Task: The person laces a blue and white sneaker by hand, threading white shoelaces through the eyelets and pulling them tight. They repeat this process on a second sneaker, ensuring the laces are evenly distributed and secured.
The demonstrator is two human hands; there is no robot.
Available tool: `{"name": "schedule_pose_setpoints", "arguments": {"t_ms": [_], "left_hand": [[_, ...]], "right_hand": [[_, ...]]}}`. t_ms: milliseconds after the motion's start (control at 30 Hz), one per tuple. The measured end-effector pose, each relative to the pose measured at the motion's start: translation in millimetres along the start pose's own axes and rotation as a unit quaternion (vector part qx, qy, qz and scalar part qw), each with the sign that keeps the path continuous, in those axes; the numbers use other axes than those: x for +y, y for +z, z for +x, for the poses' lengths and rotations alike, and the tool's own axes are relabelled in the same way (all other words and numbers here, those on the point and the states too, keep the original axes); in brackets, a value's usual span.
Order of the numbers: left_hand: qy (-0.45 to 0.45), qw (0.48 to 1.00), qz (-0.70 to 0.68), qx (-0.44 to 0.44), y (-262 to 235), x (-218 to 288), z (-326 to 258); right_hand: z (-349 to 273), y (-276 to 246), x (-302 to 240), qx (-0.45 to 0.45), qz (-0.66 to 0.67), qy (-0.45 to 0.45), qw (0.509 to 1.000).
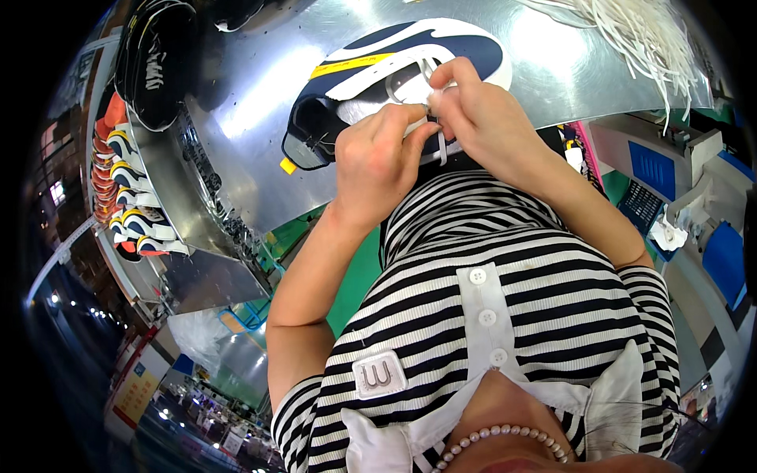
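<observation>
A navy, white and yellow sneaker (371, 59) lies on the metal table, its toe to the right and its dark heel collar at the left. My left hand (374, 154) is closed in a pinch over the near side of the shoe's opening. Against its fingertips, my right hand (481, 114) pinches too, above the eyelets. A white shoelace (442, 148) runs at their fingertips, with one part hanging at the near edge. More lace crosses the tongue. My fingers hide much of the lacing and the shoe's near side.
The shiny metal table (244, 118) extends behind the shoe. A bundle of loose white laces (623, 39) spills over its right edge. Black shoe pieces (158, 71) lie at the far left, near a row of similar sneakers (138, 197). Grey equipment (643, 154) stands at the right.
</observation>
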State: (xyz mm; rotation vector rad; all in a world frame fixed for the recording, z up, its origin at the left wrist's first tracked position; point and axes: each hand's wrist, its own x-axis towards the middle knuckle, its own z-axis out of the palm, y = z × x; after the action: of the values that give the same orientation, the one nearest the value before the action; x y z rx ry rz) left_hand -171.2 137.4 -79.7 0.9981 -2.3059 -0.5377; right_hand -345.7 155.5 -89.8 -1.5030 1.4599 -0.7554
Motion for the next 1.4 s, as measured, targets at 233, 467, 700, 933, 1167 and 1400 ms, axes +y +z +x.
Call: {"name": "schedule_pose_setpoints", "arguments": {"t_ms": [233,467,700,933,1167,1400], "left_hand": [[0.069,0.994,0.059,0.069,4,-5,-20],[0.134,0.987,0.050,0.075,3,-6,-20],[0.180,0.983,0.017,0.044,2,-16,-18],[0.211,0.977,-0.032,0.017,0,-20,-12],[0.214,0.976,-0.011,0.040,2,-19,-16],[0.197,0.979,-0.002,0.053,4,-17,-18]], "right_hand": [[-28,-44,-3,0.004,-0.115,-0.029,0.993],[20,-32,-19,-0.108,-0.176,-0.206,0.956],[24,-33,-12,-0.185,-0.021,-0.083,0.979],[25,-44,-13,-0.206,-0.076,-0.147,0.964],[30,-45,-15,-0.266,-0.085,-0.152,0.948],[23,-39,0,-0.236,-0.019,-0.174,0.956]]}}
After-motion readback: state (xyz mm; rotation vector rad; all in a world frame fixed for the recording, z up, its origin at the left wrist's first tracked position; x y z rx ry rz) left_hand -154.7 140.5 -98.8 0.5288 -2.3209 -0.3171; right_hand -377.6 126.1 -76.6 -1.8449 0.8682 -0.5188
